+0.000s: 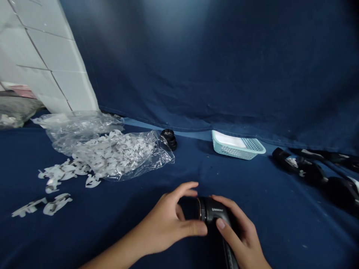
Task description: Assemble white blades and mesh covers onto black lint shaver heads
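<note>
My right hand (242,233) is wrapped round a black pistol-shaped power tool (217,213), thumb on its near side and fingers over the back. Small pale lettering shows on the housing, and a ribbed collar with a thin gold-coloured edge faces left. Around that front end curves my left hand (171,220), its fingers apart above and its thumb below, close to the collar. Whether the thumb touches the collar I cannot tell. A dark area between the left fingers is too dim to make out.
Many white plastic pieces (112,153) spill from a clear plastic bag (164,158) at left. Behind my hands stand stacked black rings (168,139) and a light-blue basket (235,151) holding something white. Black tools (311,172) lie at right. A blue cloth (196,74) hangs behind.
</note>
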The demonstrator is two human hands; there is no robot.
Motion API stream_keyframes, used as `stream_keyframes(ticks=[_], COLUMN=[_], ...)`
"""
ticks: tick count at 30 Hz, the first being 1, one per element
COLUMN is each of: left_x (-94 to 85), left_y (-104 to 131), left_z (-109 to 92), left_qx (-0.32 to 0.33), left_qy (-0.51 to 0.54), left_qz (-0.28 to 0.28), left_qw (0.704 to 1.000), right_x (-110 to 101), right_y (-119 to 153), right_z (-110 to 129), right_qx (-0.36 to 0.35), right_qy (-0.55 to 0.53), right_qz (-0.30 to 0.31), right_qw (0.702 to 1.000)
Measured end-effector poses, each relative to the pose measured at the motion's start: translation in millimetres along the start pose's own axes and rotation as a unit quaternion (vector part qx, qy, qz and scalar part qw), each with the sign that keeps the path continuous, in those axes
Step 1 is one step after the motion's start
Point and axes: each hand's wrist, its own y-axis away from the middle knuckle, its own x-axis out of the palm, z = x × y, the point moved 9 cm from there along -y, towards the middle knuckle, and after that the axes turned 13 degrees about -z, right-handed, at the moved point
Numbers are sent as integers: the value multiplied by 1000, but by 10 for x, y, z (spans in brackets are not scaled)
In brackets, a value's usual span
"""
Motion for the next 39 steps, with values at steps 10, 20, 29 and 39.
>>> stream_keyframes(ticks=[10,20,29,39], left_x=[-20,31,-5,13], left_y=[-19,7,-7,-78], left_z=[86,-59,-26,81], left_qx=[-24,58,34,1], left_qy=[-27,-36,-83,-29], left_qz=[-1,-26,-29,20], left_qw=[999,997,996,999], right_x=[85,93,67,102], right_y=[-28,-58,-65,-57], right_z=[-71,-113,-128,-153], right_qx=[48,106,123,100], right_qy=[6,-33,-34,-42], right_qz=[17,10,3,37], right_qw=[999,994,992,993])
